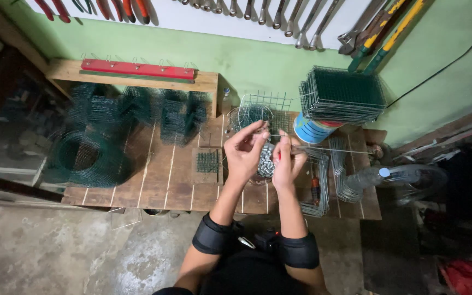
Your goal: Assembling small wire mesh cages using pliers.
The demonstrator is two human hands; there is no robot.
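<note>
At centre frame: a person's two bare hands meet above a wooden workbench (154,180), both forearms wearing black bands.

Left hand: the left hand (245,153) is raised with fingers curled, thumb and fingertips (258,131) pinched on a thin wire (329,148) near its left end.

Right hand: the right hand (287,161) sits just beside the left, fingers closed in a loose fist around the same wire; something small and red shows at the grip, too small to tell what.

Wire: its long axis runs nearly level across the frame, from the hands at centre out toward the right, ending near the bench's right edge.

Tray of clips: directly under the hands lies a heap of small silvery metal pieces (266,164); whether they rest in a dish or on the boards cannot be told.

Wire basket: just above the hands, a rounded basket of bare wire mesh (255,112); what it holds cannot be made out.

Can: upper right of centre, a blue round can (311,131) stands under a stack of green mesh panels (342,94).

Bottle: at right, a clear plastic bottle with a blue cap (375,175) lies on its side.

Left of frame: rolls of green wire mesh (86,158) and folded mesh pieces (181,114) crowd the bench; a small mesh square (208,161) lies on a block.

Top of frame: wrenches (279,13) and pliers (121,8) hang on a white board.
</note>
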